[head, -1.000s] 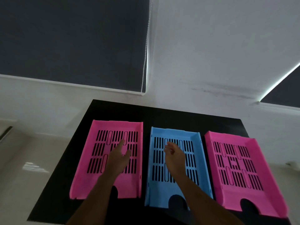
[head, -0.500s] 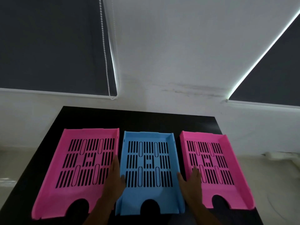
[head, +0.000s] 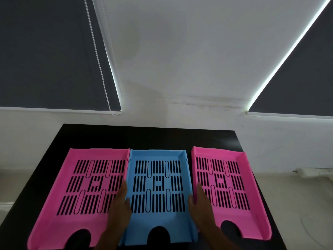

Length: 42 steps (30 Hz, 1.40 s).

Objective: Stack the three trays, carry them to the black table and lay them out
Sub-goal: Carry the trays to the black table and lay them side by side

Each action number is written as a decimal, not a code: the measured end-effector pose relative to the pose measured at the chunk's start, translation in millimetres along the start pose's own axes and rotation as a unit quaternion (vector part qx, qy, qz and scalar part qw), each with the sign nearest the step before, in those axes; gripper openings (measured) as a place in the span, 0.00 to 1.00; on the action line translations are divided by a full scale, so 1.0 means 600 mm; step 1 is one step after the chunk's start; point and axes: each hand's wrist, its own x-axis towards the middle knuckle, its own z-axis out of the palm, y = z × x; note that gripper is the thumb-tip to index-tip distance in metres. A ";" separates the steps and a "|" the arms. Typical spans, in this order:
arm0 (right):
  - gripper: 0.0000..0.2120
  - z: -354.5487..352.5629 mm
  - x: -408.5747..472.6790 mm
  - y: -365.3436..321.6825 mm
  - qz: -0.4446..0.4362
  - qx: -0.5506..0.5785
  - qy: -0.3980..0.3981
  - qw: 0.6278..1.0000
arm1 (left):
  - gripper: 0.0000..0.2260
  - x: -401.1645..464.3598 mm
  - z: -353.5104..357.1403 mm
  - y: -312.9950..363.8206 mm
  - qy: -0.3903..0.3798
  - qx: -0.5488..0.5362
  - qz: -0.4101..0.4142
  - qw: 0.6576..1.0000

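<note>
Lying side by side on the black surface [head: 149, 136], the three trays are seen already laid out, which suggests that the stacking and carrying are done and that only a last straightening is left, if anything; the blue tray [head: 158, 219] is found between the two hands, gripped at both side walls; the left hand [head: 119, 210] is set against its left wall, fingers held together and stretched forward over the seam with the left pink tray [head: 59, 204], the thumb hooked inside the blue wall; the right hand [head: 200, 208] is set against its right wall in the same manner, the thumb inside and the fingers laid over the gap and onto the near edge of the right pink tray [head: 255, 219]; the left pink tray, just outside the left hand, is seen touching the blue one along its length; the right pink tray, just outside the right hand, is parted from the blue one by a narrow dark gap that widens away from the hands, and it is turned slightly out of line; whether the blue tray is lifted or resting cannot be told; a small nudge to square the row is judged to be the remaining work.
</note>
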 end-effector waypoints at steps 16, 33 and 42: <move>0.18 0.010 0.010 0.010 -0.013 -0.048 0.004 0.999 | 0.35 0.004 -0.004 0.002 -0.002 0.032 -0.004 0.999; 0.12 0.009 0.009 0.006 0.008 -0.059 0.015 0.998 | 0.34 0.017 -0.010 -0.004 0.022 0.074 0.038 0.996; 0.13 0.008 0.046 -0.018 0.020 -0.054 0.018 0.998 | 0.34 0.063 -0.007 0.002 0.009 0.065 0.046 0.997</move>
